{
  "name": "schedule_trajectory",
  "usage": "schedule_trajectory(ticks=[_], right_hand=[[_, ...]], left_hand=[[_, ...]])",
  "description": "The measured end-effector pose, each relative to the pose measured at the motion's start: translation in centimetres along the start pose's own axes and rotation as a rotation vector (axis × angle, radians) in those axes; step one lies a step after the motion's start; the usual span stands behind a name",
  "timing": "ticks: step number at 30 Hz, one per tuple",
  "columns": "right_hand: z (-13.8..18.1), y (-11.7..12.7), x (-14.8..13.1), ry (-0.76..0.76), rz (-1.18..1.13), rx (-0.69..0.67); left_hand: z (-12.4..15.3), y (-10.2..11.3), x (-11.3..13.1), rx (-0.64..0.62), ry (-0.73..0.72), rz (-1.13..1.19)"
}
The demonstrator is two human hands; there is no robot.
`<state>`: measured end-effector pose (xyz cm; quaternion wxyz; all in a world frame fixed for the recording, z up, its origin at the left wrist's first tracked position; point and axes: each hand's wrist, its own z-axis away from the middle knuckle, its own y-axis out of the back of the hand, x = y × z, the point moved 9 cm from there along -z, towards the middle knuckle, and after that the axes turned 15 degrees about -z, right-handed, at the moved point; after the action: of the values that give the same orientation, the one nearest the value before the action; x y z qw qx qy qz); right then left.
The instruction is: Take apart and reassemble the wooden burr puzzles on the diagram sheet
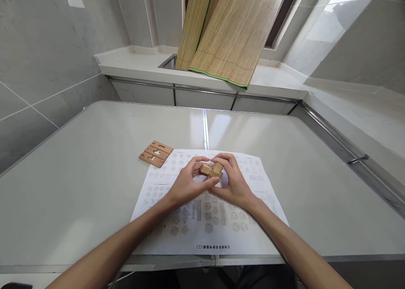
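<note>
Both my hands meet around a small wooden burr puzzle [215, 171], made of interlocked light-brown blocks. My left hand [188, 180] grips it from the left, thumb along its near side and fingers curled behind. From the right, my right hand [233, 180] closes on it with bent fingers at the far side and the thumb low. The puzzle is held above a large printed sheet [202, 238], which bears rows of small diagrams and reads upside down from here. Parts of the puzzle are hidden behind the fingers.
Left of the sheet's far corner lie flat wooden pieces [156, 154] with cut-out slots and dark marks. They rest on a pale folding table [79, 175] with a centre seam. Beyond its far edge, a bamboo mat [228, 40] leans over a white ledge [139, 65] and a sink [167, 63].
</note>
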<state>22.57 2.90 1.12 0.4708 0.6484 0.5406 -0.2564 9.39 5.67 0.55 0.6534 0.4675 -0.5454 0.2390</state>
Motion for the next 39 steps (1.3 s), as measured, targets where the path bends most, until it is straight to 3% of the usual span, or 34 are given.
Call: schedule_trajectory(ticks=[4, 8, 12, 17, 23, 28, 33, 39], right_hand=[[-0.2, 0.2, -0.5, 0.034, 0.002, 0.016], [-0.4, 1.0, -0.7, 0.045, 0.021, 0.053], [-0.4, 0.8, 0.2, -0.03, 0.041, 0.0], [0.1, -0.9, 1.4, -0.109, 0.137, -0.185], [0.2, -1.3, 1.6, -0.12, 0.178, -0.25], [-0.4, -0.2, 1.0, -0.088, 0.035, -0.115], [-1.0, 1.4, 0.3, -0.034, -0.107, 0.046], [-1.1, 2.2, 1.6, -0.166, -0.314, 0.076]], left_hand=[[-0.2, 0.5, -0.2, 0.026, 0.021, 0.062], [-0.6, 2.3, -1.2, 0.126, 0.13, 0.144], [-1.0, 3.9, -2.4, 0.228, 0.185, 0.256], [-1.3, 3.4, -2.8, 0.192, 0.158, 0.326], [-0.9, 2.6, -2.1, 0.111, 0.181, 0.221], [-0.7, 2.3, -1.1, 0.058, 0.137, 0.131], [-0.5, 0.9, -0.2, -0.04, -0.01, 0.072], [-0.4, 1.0, 0.3, -0.025, -0.107, -0.112]])
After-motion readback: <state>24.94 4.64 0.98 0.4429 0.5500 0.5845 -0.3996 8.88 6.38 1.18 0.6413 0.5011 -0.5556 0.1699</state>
